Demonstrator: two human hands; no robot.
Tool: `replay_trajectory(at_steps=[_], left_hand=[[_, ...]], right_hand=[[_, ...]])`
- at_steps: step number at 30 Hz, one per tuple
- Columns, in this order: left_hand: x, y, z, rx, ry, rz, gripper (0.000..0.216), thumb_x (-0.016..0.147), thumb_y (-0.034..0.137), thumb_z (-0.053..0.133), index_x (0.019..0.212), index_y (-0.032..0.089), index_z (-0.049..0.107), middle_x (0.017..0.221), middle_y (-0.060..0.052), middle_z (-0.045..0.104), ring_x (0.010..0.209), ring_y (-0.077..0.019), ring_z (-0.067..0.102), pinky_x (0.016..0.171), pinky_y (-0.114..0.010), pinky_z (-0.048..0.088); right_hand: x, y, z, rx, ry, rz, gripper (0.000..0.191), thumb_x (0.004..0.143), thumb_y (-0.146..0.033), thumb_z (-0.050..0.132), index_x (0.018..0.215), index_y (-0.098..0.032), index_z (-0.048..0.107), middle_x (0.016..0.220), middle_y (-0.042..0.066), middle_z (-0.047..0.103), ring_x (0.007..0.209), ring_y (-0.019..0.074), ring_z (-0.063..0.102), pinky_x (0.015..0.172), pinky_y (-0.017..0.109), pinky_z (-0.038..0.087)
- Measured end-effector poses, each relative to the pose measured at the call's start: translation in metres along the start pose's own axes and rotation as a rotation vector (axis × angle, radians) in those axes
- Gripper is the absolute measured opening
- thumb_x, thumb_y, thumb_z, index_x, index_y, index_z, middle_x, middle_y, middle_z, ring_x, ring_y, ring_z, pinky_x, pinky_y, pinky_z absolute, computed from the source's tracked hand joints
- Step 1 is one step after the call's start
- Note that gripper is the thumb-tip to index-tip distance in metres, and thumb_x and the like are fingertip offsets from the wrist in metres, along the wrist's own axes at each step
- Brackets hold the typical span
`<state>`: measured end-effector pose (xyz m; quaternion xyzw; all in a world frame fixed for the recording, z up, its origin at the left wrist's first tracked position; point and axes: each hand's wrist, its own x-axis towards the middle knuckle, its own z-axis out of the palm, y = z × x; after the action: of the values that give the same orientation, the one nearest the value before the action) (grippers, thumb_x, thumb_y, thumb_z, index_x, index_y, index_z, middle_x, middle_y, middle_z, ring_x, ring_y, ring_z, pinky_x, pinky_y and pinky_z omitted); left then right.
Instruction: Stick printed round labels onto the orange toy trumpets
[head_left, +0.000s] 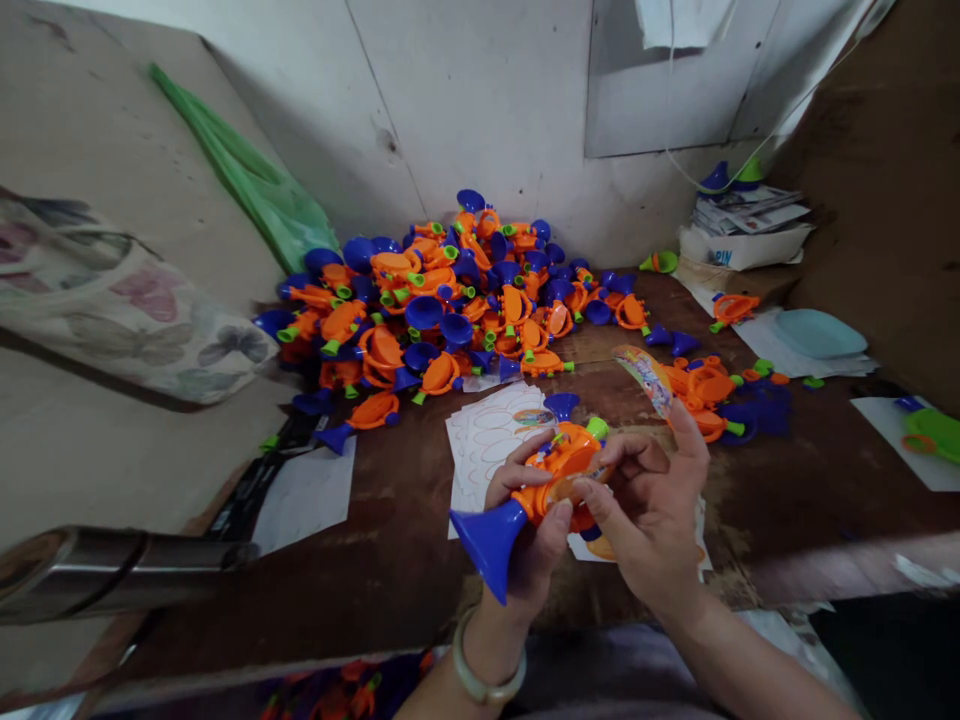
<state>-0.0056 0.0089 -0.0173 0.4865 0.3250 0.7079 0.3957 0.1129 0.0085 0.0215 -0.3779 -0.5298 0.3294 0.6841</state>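
My left hand (pixel 525 520) grips an orange plastic toy horn (pixel 562 480) with a flared blue bell (pixel 489 545) that points down and left. My right hand (pixel 649 510) pinches the round orange middle of the horn between thumb and fingers. A narrow printed sticker strip (pixel 643 378) rises just beyond my right hand's fingers, though I cannot tell if it touches them. Under both hands lie white sheets printed with oval outlines (pixel 487 445). A pale bangle (pixel 487 662) circles my left wrist.
A large heap of orange-and-blue toy horns (pixel 420 300) fills the back of the brown wooden table (pixel 390 590), with a smaller heap (pixel 709 390) to the right. A metal pipe (pixel 112 570) juts in at left. Papers and a pale blue lid (pixel 817 333) lie at right.
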Motion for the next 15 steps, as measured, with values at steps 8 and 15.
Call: replay_trajectory(at_steps=[8,15], left_hand=[[0.001,0.011,0.003,0.034,0.010,0.026,0.016,0.095,0.036,0.081,0.104,0.028,0.070,0.143,-0.007,0.074,0.134,-0.0322,0.072,0.114,-0.057,0.058],[0.001,0.021,0.005,0.021,-0.022,0.054,0.013,0.098,0.032,0.079,0.105,0.031,0.069,0.143,-0.004,0.073,0.133,-0.0328,0.072,0.110,-0.060,0.060]], right_hand=[[0.007,0.000,0.001,-0.199,0.037,-0.227,0.070,0.099,-0.014,0.069,0.157,-0.039,0.037,0.091,-0.005,0.069,0.079,0.0181,0.072,0.075,0.036,0.064],[0.012,0.003,-0.004,-0.282,0.022,-0.066,0.071,0.098,-0.023,0.074,0.157,-0.031,0.035,0.089,-0.005,0.072,0.080,0.0203,0.072,0.078,0.040,0.060]])
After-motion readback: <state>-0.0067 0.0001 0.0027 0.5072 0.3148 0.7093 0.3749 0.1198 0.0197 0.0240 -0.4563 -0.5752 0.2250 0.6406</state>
